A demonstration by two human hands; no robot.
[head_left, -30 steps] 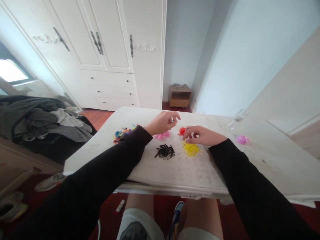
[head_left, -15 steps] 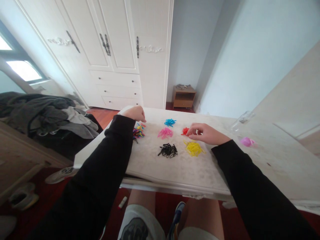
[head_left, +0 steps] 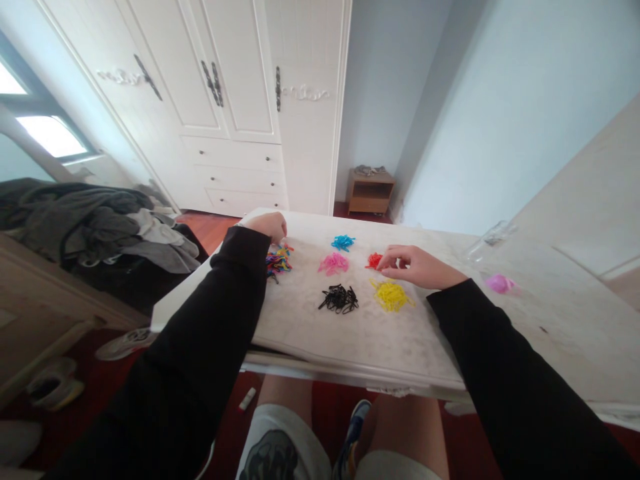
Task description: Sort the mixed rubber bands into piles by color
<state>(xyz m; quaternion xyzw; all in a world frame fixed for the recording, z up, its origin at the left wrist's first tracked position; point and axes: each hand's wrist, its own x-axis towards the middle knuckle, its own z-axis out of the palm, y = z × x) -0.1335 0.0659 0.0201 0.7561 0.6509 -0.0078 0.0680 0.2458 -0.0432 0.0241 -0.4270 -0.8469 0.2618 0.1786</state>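
Small rubber bands lie in colour piles on the white table (head_left: 295,327). My left hand (head_left: 271,227) is closed above the far side of the mixed-colour pile (head_left: 278,263), fingertips pointing down at it; what they hold, if anything, is too small to see. Beside the red pile (head_left: 374,260), my right hand (head_left: 413,265) is bent into a pinch, its fingertips at the pile's edge, and I cannot make out anything between them. Between the hands are the blue pile (head_left: 343,243), pink pile (head_left: 333,264) and black pile (head_left: 339,299). The yellow pile (head_left: 392,295) lies just below my right hand.
A clear glass or jar (head_left: 491,241) lies at the table's far right, with a pink-purple object (head_left: 500,284) near it. Clothes (head_left: 100,227) are heaped at the left. Behind the table stand a white wardrobe (head_left: 240,80) and a small wooden cabinet (head_left: 371,193).
My left hand has dipped closer to the mixed pile. My right hand stays by the red pile, with its fingers slightly shifted. The whole view has moved a little.
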